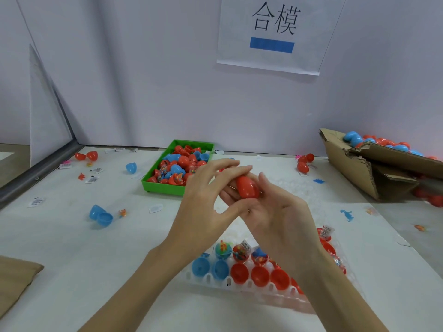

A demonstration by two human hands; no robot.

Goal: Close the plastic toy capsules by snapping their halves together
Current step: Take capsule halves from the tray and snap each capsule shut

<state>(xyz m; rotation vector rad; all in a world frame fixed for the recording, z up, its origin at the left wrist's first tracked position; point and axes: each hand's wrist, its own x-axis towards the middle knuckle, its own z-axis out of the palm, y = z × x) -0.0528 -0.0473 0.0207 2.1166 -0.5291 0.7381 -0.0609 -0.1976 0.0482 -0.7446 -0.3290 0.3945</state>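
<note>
Both hands meet above the table (60,236). The right hand (275,212) cradles a closed red capsule (248,187) in its fingers, the left hand (203,200) touching it with extended fingertips. Below them a white tray (263,292) holds open red and blue halves; a green bin (177,167) of capsules sits beyond.

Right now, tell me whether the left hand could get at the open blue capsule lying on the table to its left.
Probably yes. The open blue capsule lies alone on bare table, nothing over or around it. The left hand only touches the red capsule that the right hand cradles, so it could likely leave.
</note>
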